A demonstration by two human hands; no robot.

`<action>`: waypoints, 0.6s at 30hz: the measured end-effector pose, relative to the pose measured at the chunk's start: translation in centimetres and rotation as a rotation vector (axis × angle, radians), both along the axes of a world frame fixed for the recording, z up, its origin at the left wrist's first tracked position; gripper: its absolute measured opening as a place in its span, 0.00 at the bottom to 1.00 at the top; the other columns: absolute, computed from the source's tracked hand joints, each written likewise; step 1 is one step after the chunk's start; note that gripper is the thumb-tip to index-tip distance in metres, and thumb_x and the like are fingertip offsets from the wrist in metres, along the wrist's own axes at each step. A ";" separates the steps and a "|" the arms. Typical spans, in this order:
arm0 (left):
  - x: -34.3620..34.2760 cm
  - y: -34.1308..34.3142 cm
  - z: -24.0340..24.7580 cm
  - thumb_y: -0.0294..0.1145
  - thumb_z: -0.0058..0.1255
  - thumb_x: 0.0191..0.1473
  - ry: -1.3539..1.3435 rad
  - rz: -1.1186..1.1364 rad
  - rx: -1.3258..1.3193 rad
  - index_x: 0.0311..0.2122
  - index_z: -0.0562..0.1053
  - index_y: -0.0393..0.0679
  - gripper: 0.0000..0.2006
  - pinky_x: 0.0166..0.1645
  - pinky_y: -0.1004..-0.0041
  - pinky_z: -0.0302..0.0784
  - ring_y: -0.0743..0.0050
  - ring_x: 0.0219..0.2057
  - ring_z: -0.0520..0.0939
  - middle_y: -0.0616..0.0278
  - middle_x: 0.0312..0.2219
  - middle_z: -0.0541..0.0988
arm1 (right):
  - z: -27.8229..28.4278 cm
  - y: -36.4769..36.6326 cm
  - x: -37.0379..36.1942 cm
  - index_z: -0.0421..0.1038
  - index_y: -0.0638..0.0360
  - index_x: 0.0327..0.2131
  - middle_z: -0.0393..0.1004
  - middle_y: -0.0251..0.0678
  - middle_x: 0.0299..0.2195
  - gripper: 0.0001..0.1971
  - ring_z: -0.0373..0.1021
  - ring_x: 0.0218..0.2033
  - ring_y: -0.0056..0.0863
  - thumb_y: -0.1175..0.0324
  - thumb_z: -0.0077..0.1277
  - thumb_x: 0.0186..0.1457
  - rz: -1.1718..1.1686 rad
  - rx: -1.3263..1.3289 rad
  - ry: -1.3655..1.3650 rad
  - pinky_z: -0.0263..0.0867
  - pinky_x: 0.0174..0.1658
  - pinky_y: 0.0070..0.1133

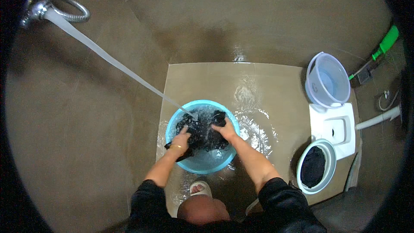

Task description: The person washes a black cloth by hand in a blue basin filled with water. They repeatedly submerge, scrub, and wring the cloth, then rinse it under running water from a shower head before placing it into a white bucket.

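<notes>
A light blue round basin (168, 124) stands on the wet floor in front of me, with bubbly water and a soaked black cloth (200, 133) in it. My left hand (181, 140), with a thin band at the wrist, grips the cloth at the basin's left side. On the right side my right hand (224, 130) has a fold of the same cloth between thumb and fingers. Parts of the fingers are hidden in the cloth. From a chrome tap (39, 7) at the upper left, a pale line (105, 56) runs down into the basin; whether water stream or hose, I cannot tell.
At the right, a pale lavender bucket (317, 88) stands beside a white squat toilet (318, 121). A pale tub (332, 157) holding dark cloth (312, 168) is at its near end. A green brush (388, 41) and a white pipe (379, 118) are by the right wall.
</notes>
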State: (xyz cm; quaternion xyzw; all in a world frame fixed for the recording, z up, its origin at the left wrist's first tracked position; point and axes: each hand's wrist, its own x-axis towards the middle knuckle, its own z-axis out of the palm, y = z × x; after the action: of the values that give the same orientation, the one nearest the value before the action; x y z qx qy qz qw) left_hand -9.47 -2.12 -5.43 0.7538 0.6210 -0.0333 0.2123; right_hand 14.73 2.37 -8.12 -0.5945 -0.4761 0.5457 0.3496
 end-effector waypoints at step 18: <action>-9.3 -3.9 45.9 0.27 0.50 0.40 -0.622 0.602 0.494 0.39 0.69 0.38 0.16 0.34 0.77 0.72 0.76 0.27 0.74 0.65 0.29 0.74 | 11.2 -15.0 -13.6 0.58 0.65 0.52 0.65 0.47 0.49 0.36 0.64 0.49 0.38 0.40 0.40 0.53 0.369 -0.977 1.263 0.61 0.51 0.33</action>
State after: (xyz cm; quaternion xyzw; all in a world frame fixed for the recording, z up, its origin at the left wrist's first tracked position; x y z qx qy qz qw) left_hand -18.80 -6.00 40.49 0.5430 0.7078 0.4039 0.2025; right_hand 1.11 -12.63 3.07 -0.1724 0.0120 0.9722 0.1580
